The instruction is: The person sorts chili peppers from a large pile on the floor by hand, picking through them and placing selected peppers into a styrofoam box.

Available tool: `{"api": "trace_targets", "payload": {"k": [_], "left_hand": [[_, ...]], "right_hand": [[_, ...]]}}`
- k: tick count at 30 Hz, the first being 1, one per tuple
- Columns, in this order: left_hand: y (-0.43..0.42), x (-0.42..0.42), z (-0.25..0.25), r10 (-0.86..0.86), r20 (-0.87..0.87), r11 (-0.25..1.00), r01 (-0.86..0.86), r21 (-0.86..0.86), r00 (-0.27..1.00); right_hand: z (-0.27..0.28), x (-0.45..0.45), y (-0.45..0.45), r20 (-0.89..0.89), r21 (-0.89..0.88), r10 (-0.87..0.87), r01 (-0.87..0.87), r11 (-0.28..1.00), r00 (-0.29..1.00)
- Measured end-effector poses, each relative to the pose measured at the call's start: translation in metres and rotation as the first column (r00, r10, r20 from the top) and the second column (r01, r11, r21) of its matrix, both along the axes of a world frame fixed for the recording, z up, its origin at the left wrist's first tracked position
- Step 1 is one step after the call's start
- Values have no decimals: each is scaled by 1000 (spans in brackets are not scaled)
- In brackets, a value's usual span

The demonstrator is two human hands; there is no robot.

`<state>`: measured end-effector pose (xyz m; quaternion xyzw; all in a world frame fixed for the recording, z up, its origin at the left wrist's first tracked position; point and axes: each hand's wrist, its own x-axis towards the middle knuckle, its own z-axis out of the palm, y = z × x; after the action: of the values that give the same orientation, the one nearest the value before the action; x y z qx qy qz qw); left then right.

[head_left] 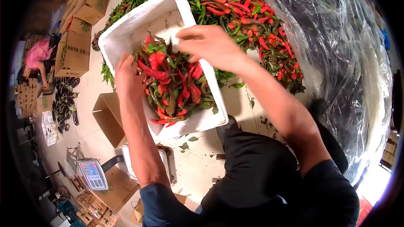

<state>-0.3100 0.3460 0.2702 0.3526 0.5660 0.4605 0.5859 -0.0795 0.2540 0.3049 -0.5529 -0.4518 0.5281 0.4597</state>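
A white foam box [185,6] is tilted in front of me, with a heap of red and dark green chili peppers [172,80] inside. My left hand [128,77] is at the left side of the box against the heap, its fingers stretched upward and slightly apart. Over the right rim reaches my right hand [210,46], thumb and fingers spread above the peppers, with nothing seen between them. Its fingertips are slightly blurred, so contact with the peppers is unclear. Behind the box, a large pile of green and red chili peppers [248,10] covers the floor.
Clear plastic sheeting [332,59] bulges along the right. An open cardboard box [107,117] and a scale display [93,175] stand at left, near a pile of eggplants [65,101]. Farther left, a person in pink [38,54] bends beside stacked cartons [73,52]. Loose leaves [185,146] litter the floor.
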Motion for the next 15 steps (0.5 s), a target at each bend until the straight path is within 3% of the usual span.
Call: {"api": "trace_targets", "payload": {"k": [1, 2, 4, 6, 8, 9, 12, 13, 14, 15], "left_hand": [[-2, -19, -7, -111, -71, 982, 121, 143, 991], [-14, -22, -9, -37, -79, 984, 50, 173, 996], [-45, -20, -12, 115, -80, 966, -93, 241, 990], [-81, -40, -50, -209, -2, 936, 200, 290, 978], [-142, -13, -65, -477, -74, 851, 482, 210, 876], [-177, 3, -73, -560, 27, 828, 557, 65, 828], [-245, 41, -87, -741, 271, 580, 789, -204, 615], [-259, 44, -101, -826, 47, 543, 816, -198, 561], [-269, 53, -99, -824, -31, 557, 798, -230, 566], [-277, 52, -119, -800, 36, 576, 782, -239, 600]], "right_hand": [[-20, 17, -11, 21, 34, -67, 67, 997, 998], [-48, 37, -24, 43, 71, -138, 135, 988, 989], [-83, 75, -75, 153, -89, -299, 314, 945, 942], [-159, 122, -143, 226, -240, -362, 412, 879, 904], [-235, 153, -230, 294, -339, -408, 494, 801, 864], [-280, 165, -280, 180, -454, -506, 527, 718, 844], [-347, 165, -393, 378, -579, -532, 642, 503, 758], [-349, 157, -423, 432, -570, -514, 666, 481, 741], [-353, 149, -444, 482, -565, -497, 690, 453, 721], [-366, 145, -465, 458, -565, -579, 724, 397, 675]]}}
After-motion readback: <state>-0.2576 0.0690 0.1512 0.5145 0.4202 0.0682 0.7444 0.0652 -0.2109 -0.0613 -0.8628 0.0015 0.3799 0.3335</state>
